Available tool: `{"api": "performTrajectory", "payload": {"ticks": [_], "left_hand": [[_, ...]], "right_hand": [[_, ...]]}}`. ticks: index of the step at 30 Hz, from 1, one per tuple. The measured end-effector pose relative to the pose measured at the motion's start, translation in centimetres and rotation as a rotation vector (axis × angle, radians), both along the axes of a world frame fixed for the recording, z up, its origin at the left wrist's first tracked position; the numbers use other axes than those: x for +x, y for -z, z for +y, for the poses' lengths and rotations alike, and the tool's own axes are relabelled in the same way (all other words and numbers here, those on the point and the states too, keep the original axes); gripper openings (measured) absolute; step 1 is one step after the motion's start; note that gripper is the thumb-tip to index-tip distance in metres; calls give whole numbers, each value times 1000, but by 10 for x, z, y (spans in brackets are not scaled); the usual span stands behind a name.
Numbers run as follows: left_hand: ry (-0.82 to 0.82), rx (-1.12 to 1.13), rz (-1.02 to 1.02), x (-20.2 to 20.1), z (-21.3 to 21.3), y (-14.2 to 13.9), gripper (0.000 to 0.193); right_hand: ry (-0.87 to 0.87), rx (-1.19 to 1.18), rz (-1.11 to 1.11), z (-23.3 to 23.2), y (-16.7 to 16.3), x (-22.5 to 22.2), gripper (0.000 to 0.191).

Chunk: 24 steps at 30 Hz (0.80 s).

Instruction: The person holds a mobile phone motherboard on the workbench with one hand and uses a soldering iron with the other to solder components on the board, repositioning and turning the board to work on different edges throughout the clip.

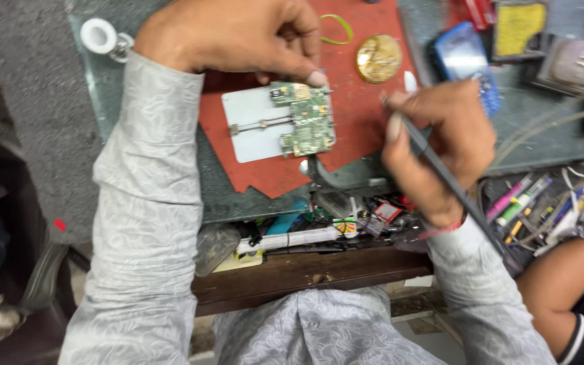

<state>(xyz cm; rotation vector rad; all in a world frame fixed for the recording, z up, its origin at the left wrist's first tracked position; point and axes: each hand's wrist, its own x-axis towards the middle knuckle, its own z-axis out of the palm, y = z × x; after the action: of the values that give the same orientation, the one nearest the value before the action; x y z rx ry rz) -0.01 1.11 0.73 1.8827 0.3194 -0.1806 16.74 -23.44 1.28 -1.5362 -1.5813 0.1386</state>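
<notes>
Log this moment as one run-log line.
left hand: steadies green circuit board on white holder plate | right hand: grips dark tool beside board | surface: red mat

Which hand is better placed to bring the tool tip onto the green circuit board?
The right hand: it holds the thin dark tool beside the green circuit board. The left hand is occupied, its fingertips pressing the board's top edge.
</notes>
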Motion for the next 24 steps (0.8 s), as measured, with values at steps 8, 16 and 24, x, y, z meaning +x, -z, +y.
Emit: {"api": "performTrajectory", "payload": {"ticks": [8,16,24], "left_hand": [[-8,97,-19,0,3,-10,26],[2,108,-25,1,4,-7,25],[-10,109,-16,0,4,-7,26]], "right_hand": [[35,-28,-25,15,12,14,12],[44,-49,-64,20,9,12,16],[1,-51,-53,18,9,11,17]]}}
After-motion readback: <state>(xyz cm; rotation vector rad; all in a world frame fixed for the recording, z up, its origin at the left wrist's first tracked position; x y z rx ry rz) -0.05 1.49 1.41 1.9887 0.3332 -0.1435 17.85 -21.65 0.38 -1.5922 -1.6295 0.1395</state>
